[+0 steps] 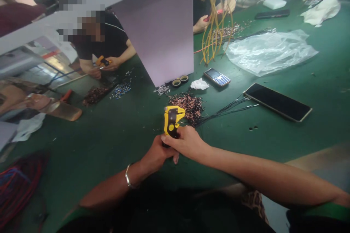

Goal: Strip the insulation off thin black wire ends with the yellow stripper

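A yellow and black hand tool (172, 122) stands upright between my hands, its jaws pointing away from me. My right hand (190, 143) is closed around its lower part. My left hand (157, 154), with a silver bracelet at the wrist, is closed at the tool's base, touching my right hand; the handles are mostly hidden by the fingers. Just beyond the tool lies a pile of short black wires with copper-coloured ends (191, 105). Longer black wires (229, 109) run from the pile to the right, towards a large phone (277, 102).
Behind the pile are a keypad phone (217, 77), tape rolls (180, 81) and a white divider (164, 32). Clear plastic (270, 52) lies at back right, near hanging yellow wires (213, 25). Two people work across the table. A bottle (64, 111) and red cable coil (20, 189) are left.
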{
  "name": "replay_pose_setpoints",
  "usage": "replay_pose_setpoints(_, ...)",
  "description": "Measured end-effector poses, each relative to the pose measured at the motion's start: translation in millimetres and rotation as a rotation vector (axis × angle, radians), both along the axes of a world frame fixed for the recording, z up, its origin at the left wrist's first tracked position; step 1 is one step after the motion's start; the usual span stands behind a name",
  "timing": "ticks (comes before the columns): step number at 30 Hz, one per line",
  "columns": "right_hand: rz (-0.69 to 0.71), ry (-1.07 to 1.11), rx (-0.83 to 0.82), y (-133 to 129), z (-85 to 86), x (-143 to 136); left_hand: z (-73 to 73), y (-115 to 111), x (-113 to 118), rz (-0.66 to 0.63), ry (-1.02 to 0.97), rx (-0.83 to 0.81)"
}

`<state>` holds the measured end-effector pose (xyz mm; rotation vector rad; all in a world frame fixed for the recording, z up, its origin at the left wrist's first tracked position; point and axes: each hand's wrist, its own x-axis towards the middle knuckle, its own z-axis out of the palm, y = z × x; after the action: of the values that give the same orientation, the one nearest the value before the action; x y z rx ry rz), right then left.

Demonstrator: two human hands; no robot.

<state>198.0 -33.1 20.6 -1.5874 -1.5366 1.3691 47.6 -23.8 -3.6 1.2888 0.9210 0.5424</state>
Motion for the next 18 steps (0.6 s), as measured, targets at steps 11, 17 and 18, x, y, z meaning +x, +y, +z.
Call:
replay_pose_setpoints(11, -0.438, -0.036, 0.506, 29, -1.4, 66, 18.9, 7, -4, 0.074, -0.147, -0.153)
replay_pose_setpoints(17, -0.274, 0.199, 0.285, 47, -19.4, 72, 22.5, 10, -6, 0.055, -0.210, -0.182)
replay_pose_setpoints(18, -0.272, 0.218, 0.273, 48, -20.0, 72, 22.8, 10, -7, 0.052, -0.216, -0.189)
